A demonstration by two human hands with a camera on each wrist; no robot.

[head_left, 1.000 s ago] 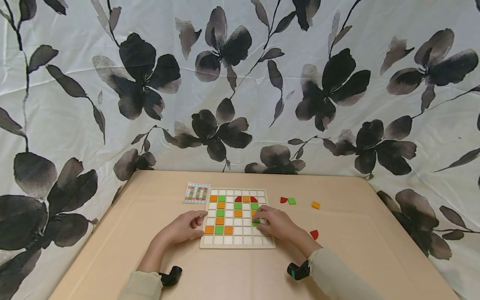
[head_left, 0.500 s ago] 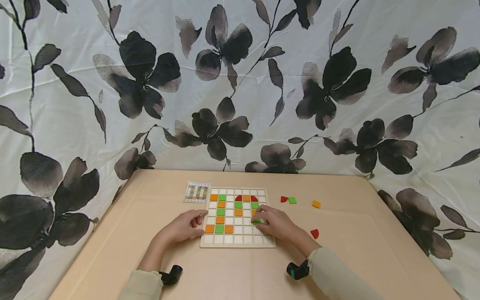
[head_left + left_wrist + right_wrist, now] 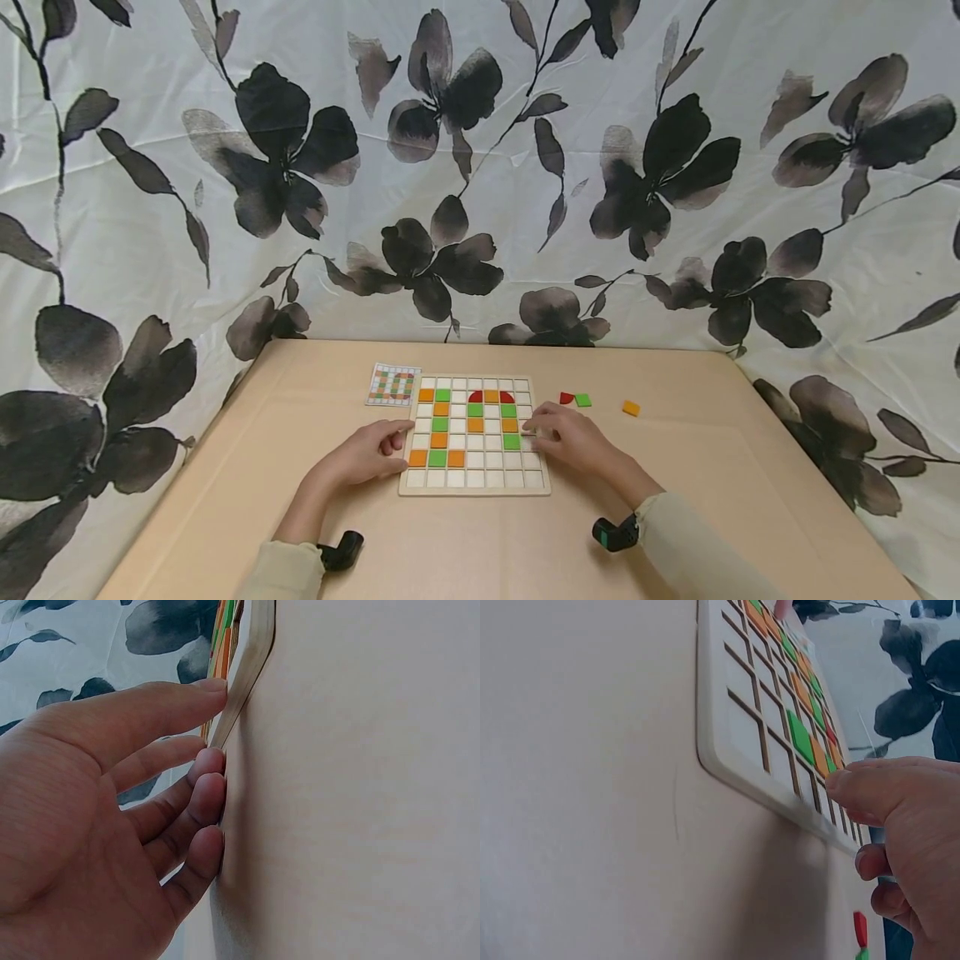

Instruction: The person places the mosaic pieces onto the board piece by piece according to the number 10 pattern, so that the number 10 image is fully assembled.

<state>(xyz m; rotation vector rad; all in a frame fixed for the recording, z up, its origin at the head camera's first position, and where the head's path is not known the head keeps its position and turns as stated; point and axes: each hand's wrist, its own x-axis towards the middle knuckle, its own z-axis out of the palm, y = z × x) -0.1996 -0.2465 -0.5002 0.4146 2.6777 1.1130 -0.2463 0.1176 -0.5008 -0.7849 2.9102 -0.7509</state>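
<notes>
A white grid board (image 3: 475, 481) lies on the table, with orange, green and red pieces in some of its squares. My left hand (image 3: 370, 452) rests at the board's left edge. In the left wrist view, the thumb (image 3: 172, 701) touches the rim while the other fingertips lie along its side. Over the right edge is my right hand (image 3: 573, 437), thumb and forefinger extended, with no piece visible between them. Just left of its fingertips, a green tile (image 3: 512, 442) sits in a square below an orange tile (image 3: 510, 425).
A small printed pattern card (image 3: 392, 385) lies by the board's upper left corner. Loose to the right are a red rounded piece (image 3: 566, 398), a green tile (image 3: 582, 400) and an orange tile (image 3: 632, 408). A floral cloth (image 3: 540, 167) hangs behind the table (image 3: 480, 550).
My right hand has let go of the green tile and moved right, leaving the tile in its square. The loose red piece at lower right is now hidden by my right arm. The left hand stays put.
</notes>
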